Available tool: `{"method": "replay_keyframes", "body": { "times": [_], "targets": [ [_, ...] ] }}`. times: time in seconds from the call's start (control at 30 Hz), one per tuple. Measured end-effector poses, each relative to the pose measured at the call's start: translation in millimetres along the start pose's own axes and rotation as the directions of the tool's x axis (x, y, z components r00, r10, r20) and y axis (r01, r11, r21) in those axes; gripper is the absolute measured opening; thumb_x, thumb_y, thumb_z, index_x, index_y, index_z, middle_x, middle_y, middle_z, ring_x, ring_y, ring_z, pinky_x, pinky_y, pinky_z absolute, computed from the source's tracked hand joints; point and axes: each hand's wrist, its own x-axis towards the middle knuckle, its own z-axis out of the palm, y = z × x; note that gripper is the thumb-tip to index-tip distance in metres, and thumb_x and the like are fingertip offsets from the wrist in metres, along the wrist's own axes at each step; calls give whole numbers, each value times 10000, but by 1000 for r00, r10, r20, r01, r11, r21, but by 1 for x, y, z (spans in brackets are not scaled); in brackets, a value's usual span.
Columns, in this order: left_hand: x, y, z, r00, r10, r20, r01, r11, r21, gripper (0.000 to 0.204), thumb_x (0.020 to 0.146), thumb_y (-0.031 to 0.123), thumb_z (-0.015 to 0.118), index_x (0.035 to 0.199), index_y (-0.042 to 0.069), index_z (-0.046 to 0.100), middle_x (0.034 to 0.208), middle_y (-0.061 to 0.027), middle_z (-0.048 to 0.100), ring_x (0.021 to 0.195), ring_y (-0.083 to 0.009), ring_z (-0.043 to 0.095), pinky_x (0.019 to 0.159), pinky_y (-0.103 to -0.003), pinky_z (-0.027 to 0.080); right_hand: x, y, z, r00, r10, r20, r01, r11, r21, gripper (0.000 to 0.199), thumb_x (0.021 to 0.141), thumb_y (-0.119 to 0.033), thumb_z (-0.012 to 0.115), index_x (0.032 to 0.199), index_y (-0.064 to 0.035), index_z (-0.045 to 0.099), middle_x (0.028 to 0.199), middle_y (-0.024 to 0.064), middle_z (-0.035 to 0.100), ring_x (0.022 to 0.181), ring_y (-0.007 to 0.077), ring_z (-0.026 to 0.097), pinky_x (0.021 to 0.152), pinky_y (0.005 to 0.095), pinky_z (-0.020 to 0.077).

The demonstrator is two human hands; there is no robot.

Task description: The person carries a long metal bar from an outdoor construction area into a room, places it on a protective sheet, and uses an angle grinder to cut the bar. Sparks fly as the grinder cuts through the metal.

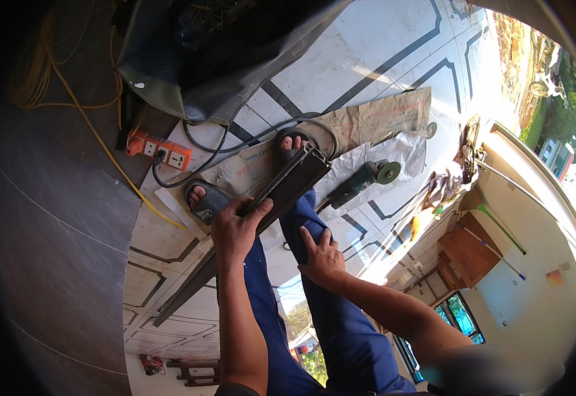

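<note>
gripping dark metal profile [281, 188], left hand [235, 231]

One head-worn fisheye view, tilted, looks steeply down at legs and patterned floor [394, 59] close below

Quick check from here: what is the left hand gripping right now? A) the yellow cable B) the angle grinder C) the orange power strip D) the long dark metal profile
D: the left hand is closed around the long dark metal profile, while the angle grinder lies untouched on the floor beside it.
</note>
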Motion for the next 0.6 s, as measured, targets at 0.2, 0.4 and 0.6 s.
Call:
{"method": "replay_keyframes", "body": {
  "times": [0.2, 0.4, 0.6],
  "targets": [
    [-1, 1, 10, 968, 186, -166, -168, 979, 119, 677, 770, 608, 921, 971, -8, 722, 908, -168, 750, 843, -344, 743, 774, -445, 566, 0, -1, 0, 1000, 5, -4, -5, 1000, 3, 1056, 813, -326, 875, 1690, -363, 288, 1620, 325, 340, 1292, 508, 591, 1035, 531, 569],
    [-1, 1, 10, 956, 209, -208, -177, 971, 162, 692, 746, 619, 928, 957, -7, 723, 913, -171, 744, 867, -366, 737, 798, -465, 565, 0, -1, 2, 1000, 4, -11, -4, 1000, -9, 1066, 807, -322, 883, 1690, -367, 288, 1616, 317, 343, 1286, 503, 594, 1031, 529, 573],
    [0, -3, 2, 997, 48, -54, -45, 998, 51, 695, 792, 669, 871, 1001, 11, 791, 860, -153, 775, 810, -325, 760, 764, -431, 568, 0, -1, 5, 1000, 3, -25, -4, 1000, -13, 1058, 805, -314, 875, 1689, -365, 295, 1600, 311, 354, 1274, 504, 601, 1026, 530, 577]
  ]
}}
